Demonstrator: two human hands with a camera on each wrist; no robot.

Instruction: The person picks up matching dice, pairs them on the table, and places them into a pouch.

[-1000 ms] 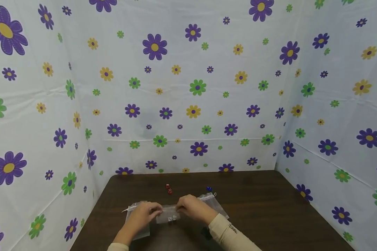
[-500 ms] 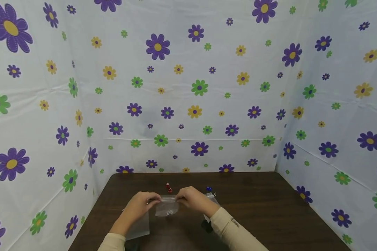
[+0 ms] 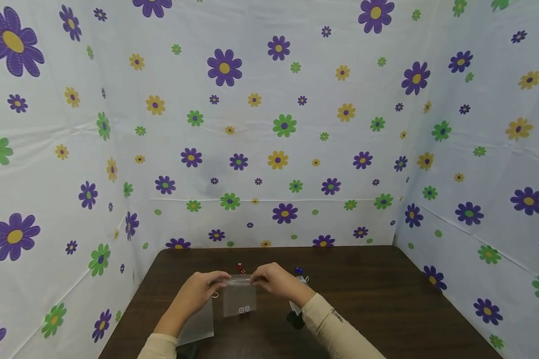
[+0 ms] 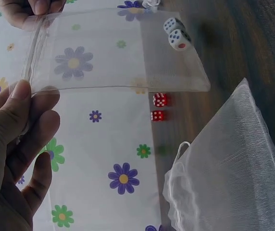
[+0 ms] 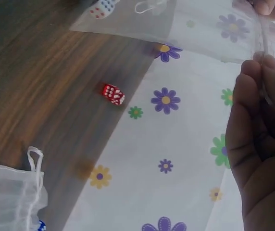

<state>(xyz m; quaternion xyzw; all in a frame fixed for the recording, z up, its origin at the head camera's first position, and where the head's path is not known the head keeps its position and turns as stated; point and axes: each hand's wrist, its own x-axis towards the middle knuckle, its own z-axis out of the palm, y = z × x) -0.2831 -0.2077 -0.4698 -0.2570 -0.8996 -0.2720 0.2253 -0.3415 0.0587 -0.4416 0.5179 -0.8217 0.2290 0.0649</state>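
A sheer white mesh pouch (image 3: 233,297) hangs upright between my two hands, above the table. My left hand (image 3: 194,297) pinches its left top corner between thumb and fingers. The right top corner is pinched by my right hand (image 3: 278,285). Along the top, the mouth looks drawn together between them. Two white dice (image 4: 178,38) rest at the bottom of this pouch, visible through the mesh. Behind it on the table lie two red dice (image 5: 112,94), apart from both hands.
A second mesh pouch (image 4: 229,163) lies on the left of the brown table (image 3: 377,299). Another pouch (image 5: 7,192) is to the right, partly behind my right arm. Blue dice (image 3: 299,270) lie beyond it. A dark object (image 3: 295,320), kind unclear, sits by my right sleeve.
Both hands have risen and moved slightly away from me, lifting the pouch. It now hangs straighter, with the white dice at its bottom edge. The red and blue dice have stayed put.
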